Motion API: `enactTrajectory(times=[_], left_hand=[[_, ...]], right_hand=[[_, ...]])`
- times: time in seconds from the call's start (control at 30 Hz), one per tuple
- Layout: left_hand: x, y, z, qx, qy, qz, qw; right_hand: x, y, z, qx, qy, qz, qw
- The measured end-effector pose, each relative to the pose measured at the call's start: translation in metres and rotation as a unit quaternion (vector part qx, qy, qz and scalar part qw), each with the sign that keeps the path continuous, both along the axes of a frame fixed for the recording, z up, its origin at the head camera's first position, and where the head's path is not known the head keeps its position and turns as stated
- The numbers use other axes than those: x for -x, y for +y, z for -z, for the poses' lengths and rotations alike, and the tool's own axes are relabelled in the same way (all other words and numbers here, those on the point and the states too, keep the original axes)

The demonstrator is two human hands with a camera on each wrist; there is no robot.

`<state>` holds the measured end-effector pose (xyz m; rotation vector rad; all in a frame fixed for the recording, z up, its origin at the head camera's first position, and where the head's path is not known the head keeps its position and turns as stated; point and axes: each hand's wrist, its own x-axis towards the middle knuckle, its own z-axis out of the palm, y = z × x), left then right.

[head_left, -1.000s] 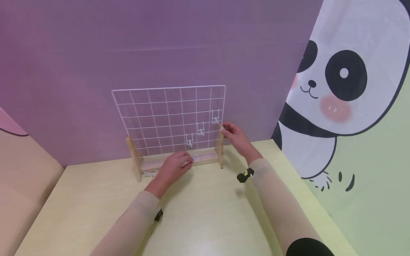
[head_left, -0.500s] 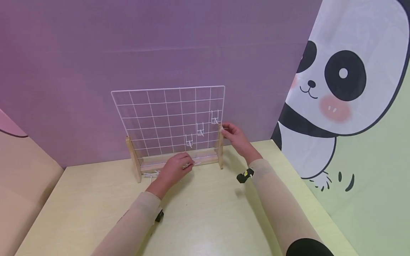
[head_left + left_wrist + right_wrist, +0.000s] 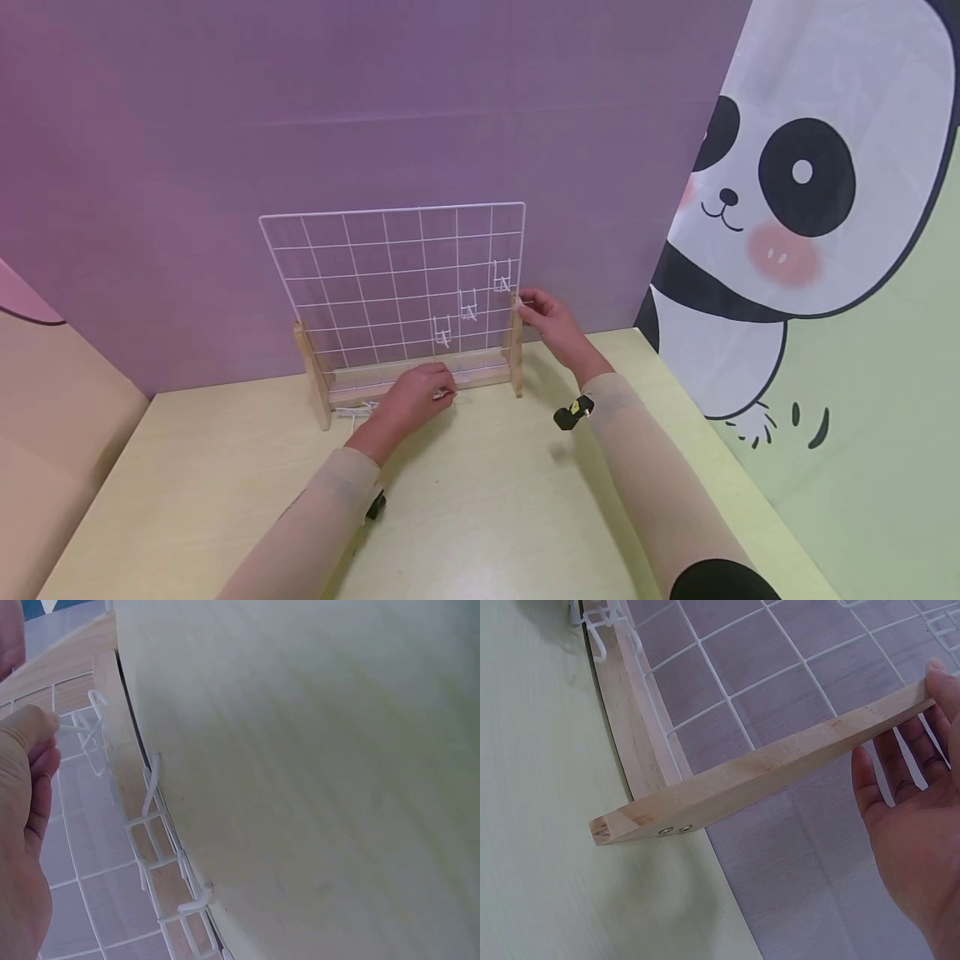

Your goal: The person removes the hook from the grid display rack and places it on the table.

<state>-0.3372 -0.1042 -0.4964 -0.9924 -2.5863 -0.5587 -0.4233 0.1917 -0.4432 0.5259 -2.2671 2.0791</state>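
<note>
Left hand (image 3: 408,400) pinching a white wire hook (image 3: 82,731) near the table's (image 3: 480,500) far edge. Right hand (image 3: 551,321) spread, fingertips touching the grid stand's wooden upright (image 3: 780,769).

Pale yellow table (image 3: 480,517): wooden-framed wire grid stand (image 3: 330,392), loose white hooks (image 3: 358,409).

White-coated wire grid (image 3: 375,275), bare matt wood frame (image 3: 780,769), smooth pale tabletop (image 3: 487,500).
</note>
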Motion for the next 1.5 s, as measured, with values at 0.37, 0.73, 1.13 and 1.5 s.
enactTrajectory(times=[0.37, 0.73, 1.13, 1.5], left_hand=[[0.0034, 0.0001, 0.0001, 0.04, -0.005, 0.023, 0.9989], [0.003, 0.0006, 0.0011, 0.045, -0.031, 0.003, 0.9985], [0.0009, 0.0011, 0.0012, 0.054, -0.1, -0.002, 0.9936], [0.0027, 0.0003, 0.0023, 0.058, -0.132, 0.001, 0.9896]], right_hand=[[0.0016, 0.0004, 0.0016, -0.01, -0.003, 0.002, 1.0], [0.0012, 0.0004, 0.0011, -0.003, 0.0, -0.003, 1.0], [-0.0003, 0.0009, -0.0007, -0.005, -0.007, -0.006, 1.0], [0.0, 0.0008, -0.0001, -0.004, -0.004, -0.006, 1.0]])
